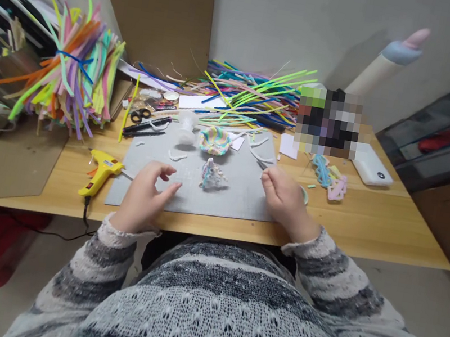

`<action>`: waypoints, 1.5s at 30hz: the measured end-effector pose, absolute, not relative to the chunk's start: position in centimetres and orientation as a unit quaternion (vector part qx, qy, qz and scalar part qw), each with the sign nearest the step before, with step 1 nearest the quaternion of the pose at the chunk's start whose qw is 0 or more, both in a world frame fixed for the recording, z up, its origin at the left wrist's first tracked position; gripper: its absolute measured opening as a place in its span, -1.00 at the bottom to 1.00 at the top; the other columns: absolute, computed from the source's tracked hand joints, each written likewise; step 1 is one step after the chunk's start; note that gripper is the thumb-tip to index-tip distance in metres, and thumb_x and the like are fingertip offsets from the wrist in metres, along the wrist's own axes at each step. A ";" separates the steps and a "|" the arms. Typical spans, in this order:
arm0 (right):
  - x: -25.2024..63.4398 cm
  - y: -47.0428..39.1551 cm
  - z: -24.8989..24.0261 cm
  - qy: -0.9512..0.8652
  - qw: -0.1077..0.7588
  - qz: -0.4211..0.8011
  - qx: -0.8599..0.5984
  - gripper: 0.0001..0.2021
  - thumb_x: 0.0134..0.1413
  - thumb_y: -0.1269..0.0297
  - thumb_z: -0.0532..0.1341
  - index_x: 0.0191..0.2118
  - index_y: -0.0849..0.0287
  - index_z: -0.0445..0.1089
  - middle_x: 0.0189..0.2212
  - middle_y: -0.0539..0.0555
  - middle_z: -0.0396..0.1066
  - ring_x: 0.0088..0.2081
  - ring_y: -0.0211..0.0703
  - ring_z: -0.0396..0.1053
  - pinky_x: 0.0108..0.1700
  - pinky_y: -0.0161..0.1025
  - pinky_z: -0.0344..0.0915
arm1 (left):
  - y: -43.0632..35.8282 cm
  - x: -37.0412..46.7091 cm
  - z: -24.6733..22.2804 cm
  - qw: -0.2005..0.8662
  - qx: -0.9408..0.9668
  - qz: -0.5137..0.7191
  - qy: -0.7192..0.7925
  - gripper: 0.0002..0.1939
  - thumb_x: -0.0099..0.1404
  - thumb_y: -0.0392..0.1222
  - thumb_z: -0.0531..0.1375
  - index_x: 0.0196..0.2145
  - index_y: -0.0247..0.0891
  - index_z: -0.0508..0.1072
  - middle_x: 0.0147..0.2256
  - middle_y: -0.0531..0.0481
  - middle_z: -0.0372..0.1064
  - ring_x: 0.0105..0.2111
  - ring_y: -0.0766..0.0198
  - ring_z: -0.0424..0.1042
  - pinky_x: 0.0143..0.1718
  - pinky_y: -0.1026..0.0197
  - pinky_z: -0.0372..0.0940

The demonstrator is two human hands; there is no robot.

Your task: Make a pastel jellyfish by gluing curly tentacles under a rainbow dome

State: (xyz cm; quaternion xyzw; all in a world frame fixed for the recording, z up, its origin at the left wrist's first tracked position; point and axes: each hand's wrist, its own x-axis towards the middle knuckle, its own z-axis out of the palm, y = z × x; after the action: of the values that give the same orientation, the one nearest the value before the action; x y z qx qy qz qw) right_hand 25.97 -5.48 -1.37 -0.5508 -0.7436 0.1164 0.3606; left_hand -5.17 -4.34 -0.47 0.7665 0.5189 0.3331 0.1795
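My left hand [147, 193] is above the left front part of the grey mat [236, 207], fingers curved and apart, with nothing in it. My right hand [284, 198] is closed at the mat's right edge around a thin dark-tipped tool [262, 165]; its kind is mostly hidden by the fingers. Between the hands stands a small cone-shaped piece of twisted pastel pipe cleaners [208, 176]. Behind it sits a striped pastel pipe-cleaner bowl [214, 140], beside a clear spool [188, 127]. White pipe-cleaner scraps [176, 157] lie on the mat.
A yellow glue gun [100, 172] with a cord lies left of the mat. Black scissors [140, 116] and pens are behind it. Bundled pipe cleaners [73, 64] stand at left, more [257, 97] along the wall. A white phone-like object [373, 166] lies right.
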 end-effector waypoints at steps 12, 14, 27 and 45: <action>21.4 1.7 -0.7 -0.779 0.423 0.148 -0.439 -0.80 0.16 0.42 0.10 -0.14 0.11 0.41 -0.27 0.10 0.46 -0.21 -0.06 0.39 -0.11 -0.10 0.29 | 1.9 0.8 -0.1 0.339 0.766 0.344 0.425 -0.75 0.11 -0.21 0.36 -0.21 -0.23 0.51 -0.14 -0.08 0.48 -0.07 0.13 0.42 0.03 -0.02 0.26; 21.1 1.5 -1.6 -0.754 0.472 0.168 -0.425 -0.83 0.16 0.44 0.10 -0.21 0.09 0.40 -0.30 0.07 0.45 -0.21 -0.09 0.40 -0.12 -0.11 0.30 | 1.8 0.8 -0.4 0.360 0.756 0.357 0.415 -0.76 0.13 -0.20 0.36 -0.22 -0.21 0.52 -0.14 -0.08 0.47 -0.08 0.14 0.42 0.05 -0.04 0.26; 20.6 -0.1 -2.6 -0.709 0.504 0.241 -0.430 -0.80 0.15 0.50 0.09 -0.24 0.05 0.37 -0.32 0.03 0.44 -0.23 -0.14 0.40 -0.13 -0.08 0.32 | 1.4 0.5 -1.4 0.425 0.700 0.390 0.421 -0.87 0.17 -0.23 0.32 -0.26 -0.17 0.56 -0.21 -0.09 0.49 -0.14 0.16 0.45 0.03 -0.08 0.31; 20.5 -1.0 -1.7 -0.713 0.543 0.287 -0.337 -0.85 0.19 0.40 0.15 -0.15 0.08 0.40 -0.24 0.07 0.41 -0.14 -0.15 0.39 -0.07 -0.06 0.35 | 0.4 2.0 1.6 0.637 0.576 0.369 0.356 -0.94 0.23 -0.22 0.25 -0.39 -0.24 0.47 -0.32 0.03 0.40 -0.26 0.32 0.37 -0.14 0.21 0.26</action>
State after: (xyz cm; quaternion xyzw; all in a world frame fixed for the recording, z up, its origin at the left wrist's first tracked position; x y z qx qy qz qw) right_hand 20.49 -0.99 -1.72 -0.3374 -0.7131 0.2870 0.5434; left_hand 2.01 0.41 1.64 0.5760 0.3562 0.3690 0.6365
